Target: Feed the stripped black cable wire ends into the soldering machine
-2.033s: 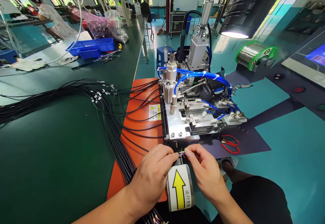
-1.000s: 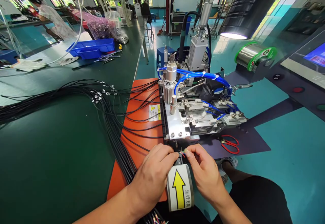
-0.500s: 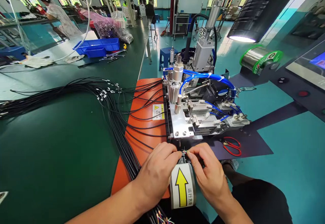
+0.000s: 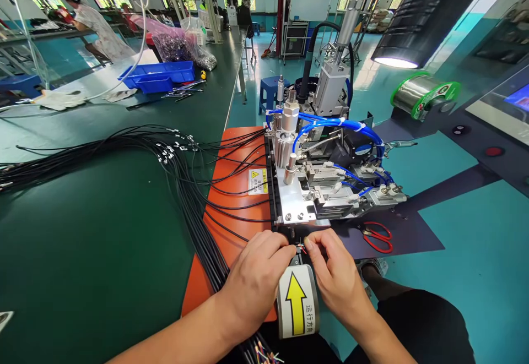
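Observation:
My left hand is closed at the front end of the machine, fingertips pressed together on a black cable whose end they mostly cover. Thin coloured wires show between my two hands. With thumb and forefinger, my right hand pinches these wires from the right. Below the fingertips is a rounded guard with a yellow arrow. A thick bundle of black cables runs under my left forearm, and its coloured stripped ends stick out at the bottom.
Several cables cross the orange plate into the machine. Red-handled scissors lie right of my right hand. A solder spool and a black lamp stand at right. Blue bins sit on the green table; a person works at far left.
My right hand has shifted slightly up, its fingertips still at the wires, and more red wire shows beside them. The left hand stays in place.

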A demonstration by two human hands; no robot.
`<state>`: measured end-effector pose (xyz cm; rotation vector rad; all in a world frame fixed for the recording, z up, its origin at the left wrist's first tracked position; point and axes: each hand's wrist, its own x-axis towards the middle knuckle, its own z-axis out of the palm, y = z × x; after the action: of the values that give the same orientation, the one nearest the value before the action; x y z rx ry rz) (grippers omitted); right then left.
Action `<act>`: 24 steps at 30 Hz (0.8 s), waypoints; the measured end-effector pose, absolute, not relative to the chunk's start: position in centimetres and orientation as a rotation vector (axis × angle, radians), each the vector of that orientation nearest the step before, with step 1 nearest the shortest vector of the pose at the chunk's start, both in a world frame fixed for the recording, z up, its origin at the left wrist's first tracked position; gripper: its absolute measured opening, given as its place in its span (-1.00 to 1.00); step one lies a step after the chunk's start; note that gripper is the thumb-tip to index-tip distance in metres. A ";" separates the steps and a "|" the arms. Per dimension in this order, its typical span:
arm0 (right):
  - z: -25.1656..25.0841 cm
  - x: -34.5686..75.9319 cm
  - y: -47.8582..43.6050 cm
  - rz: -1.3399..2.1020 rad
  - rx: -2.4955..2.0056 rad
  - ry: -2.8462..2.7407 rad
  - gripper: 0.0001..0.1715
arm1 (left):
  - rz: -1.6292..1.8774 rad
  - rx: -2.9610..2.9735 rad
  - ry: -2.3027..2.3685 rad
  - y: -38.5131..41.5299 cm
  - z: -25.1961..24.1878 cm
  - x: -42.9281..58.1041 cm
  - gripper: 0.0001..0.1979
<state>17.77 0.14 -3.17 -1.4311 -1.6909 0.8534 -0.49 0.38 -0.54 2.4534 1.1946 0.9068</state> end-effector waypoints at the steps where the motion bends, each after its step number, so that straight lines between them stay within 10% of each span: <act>1: -3.1 17.7 0.1 0.877 -1.442 -1.678 -0.76 | 0.903 2.459 1.201 0.4 -0.5 -0.5 -0.70; 24: -2.2 18.0 -1.2 1.015 -1.513 -1.568 -0.70 | 0.865 2.419 1.196 0.3 -0.4 -0.5 -0.73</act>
<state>17.99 -1.15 -2.15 -1.5131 -1.5678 1.0149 -0.48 0.32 -0.43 2.4190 1.1956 0.8652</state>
